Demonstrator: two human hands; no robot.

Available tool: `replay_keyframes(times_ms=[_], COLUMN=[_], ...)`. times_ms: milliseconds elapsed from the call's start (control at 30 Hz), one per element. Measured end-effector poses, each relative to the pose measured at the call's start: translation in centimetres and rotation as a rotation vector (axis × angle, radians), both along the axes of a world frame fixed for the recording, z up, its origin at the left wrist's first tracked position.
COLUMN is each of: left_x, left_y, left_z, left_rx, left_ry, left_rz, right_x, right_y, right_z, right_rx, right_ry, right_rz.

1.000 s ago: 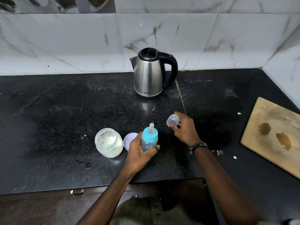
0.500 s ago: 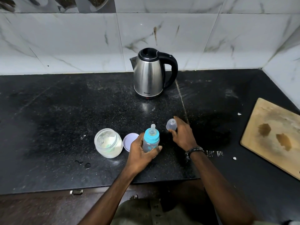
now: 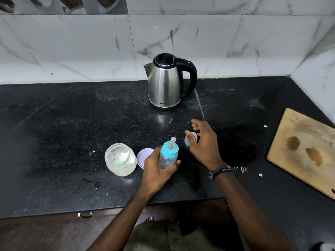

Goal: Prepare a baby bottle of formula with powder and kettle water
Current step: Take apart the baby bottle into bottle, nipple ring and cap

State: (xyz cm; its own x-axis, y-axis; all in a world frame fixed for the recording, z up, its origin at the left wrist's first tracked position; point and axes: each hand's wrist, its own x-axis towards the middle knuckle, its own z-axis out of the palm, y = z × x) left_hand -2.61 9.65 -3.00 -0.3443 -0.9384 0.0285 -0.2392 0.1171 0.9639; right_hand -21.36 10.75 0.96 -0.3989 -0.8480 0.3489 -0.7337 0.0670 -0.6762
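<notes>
Teal collar and clear teat are on the baby bottle [image 3: 168,156], which stands upright on the black counter [image 3: 63,133] near its front edge, with the left hand [image 3: 156,171] curled round its grey body. Whether the bottle holds anything cannot be told through the tinted wall. Its clear dome cap [image 3: 190,140] sits just to the right, off the bottle; the right hand [image 3: 204,144] hovers at it with fingers loosely spread, the thumb at the cap's rim, and I cannot tell if it pinches the cap or only touches it. Left of the bottle the powder jar [image 3: 120,159] stands open, white powder inside, its lilac lid [image 3: 144,157] lying flat between jar and bottle. The steel kettle [image 3: 165,82] stands farther back by the tiled wall, lid down, untouched. Judging by this, the work is at an early stage: the teat collar must be unscrewed before powder and water can go in, then mixing and capping remain.
</notes>
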Motion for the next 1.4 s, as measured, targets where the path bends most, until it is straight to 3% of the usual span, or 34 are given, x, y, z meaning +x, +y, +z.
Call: replay_keyframes(times_ms=[167,233,433,667,1000,1233,1400], left_x=[-0.3,-0.4,-0.8,-0.3,0.1,1.2,1.3], left_y=[0.2,0.1,0.9,1.3,1.2,0.4,0.6], left_z=[0.8,1.4,3.1,2.9,4.6,6.0,6.3], left_rx=[-0.063,-0.095,-0.207,-0.356,-0.051,0.124,0.047], left_ry=[0.020,0.031,0.022,-0.041,0.167,0.186,0.217], left_rz=[0.104,0.123,0.194,0.247,-0.005,-0.237,-0.101], right_x=[3.1,4.0,6.2,6.6,5.3,5.1,4.7], right_y=[0.3,0.6,0.6,0.6,0.6,1.0,0.8], right_z=[2.9,3.6,4.1,5.2,5.4,6.8,7.6], right_rx=[-0.136,-0.113,0.052,0.106,-0.027,-0.084,0.040], right_ry=[-0.083,-0.070,0.242,0.194,0.105,0.015,0.117], right_rz=[0.086,0.130,0.056,0.045,0.207,0.389,0.446])
